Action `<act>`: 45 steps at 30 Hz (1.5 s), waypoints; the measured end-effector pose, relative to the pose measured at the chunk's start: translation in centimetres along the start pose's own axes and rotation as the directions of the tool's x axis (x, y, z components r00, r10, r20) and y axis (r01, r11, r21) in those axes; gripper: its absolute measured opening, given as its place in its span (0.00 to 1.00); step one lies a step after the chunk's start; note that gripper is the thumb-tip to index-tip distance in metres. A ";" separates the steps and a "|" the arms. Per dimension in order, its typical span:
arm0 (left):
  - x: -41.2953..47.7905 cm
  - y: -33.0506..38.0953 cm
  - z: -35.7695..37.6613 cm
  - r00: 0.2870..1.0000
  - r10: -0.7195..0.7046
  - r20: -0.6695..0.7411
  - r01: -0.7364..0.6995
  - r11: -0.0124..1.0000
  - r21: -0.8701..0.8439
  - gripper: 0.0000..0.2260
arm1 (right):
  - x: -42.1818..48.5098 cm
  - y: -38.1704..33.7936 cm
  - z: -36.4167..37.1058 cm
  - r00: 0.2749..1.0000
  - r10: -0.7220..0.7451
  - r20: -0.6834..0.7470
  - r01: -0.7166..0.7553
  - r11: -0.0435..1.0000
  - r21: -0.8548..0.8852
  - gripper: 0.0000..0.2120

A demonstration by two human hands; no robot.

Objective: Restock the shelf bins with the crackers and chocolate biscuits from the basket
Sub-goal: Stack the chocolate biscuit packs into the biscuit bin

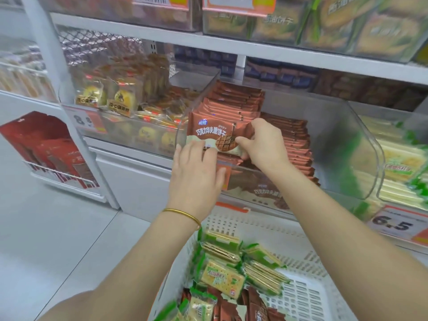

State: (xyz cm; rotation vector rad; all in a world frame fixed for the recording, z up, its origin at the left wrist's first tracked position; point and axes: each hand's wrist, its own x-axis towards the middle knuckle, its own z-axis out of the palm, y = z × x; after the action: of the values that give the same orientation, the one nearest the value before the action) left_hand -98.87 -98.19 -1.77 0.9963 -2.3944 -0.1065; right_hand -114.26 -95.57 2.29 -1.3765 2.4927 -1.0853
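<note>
Right hand (261,144) pinches the 3 o'clock end of a brown rectangular chocolate biscuit packet (208,133) lying 9-to-3; left hand (196,167) presses straight fingers (185,150) on its 7 o'clock corner

My left hand (196,172) covers lower corner of chocolate biscuit pack (208,133). Row (234,95) beyond my fingers (185,151) mostly hidden behind it. Basket (266,228) below wrists cut by bottom edge.

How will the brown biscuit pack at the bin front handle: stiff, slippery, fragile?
Probably stiff: the biscuit pack stands flat and upright with the right hand pinching one edge. Its glossy surface looks slippery, so it may slide in a loose grip. Likely fragile: the print on it shows a thin biscuit.
</note>
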 end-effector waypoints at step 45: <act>-8.7 7.1 4.8 0.534 0.163 0.829 0.172 0.940 -0.295 0.24 | -17.4 18.4 -2.2 0.616 0.189 0.764 -0.361 0.931 0.061 0.12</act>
State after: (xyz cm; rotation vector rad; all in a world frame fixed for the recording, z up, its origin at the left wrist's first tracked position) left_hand -100.79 -87.74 -7.85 0.8732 -3.0437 -1.2622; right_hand -117.85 -74.74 -11.85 -1.0206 1.8117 -0.5153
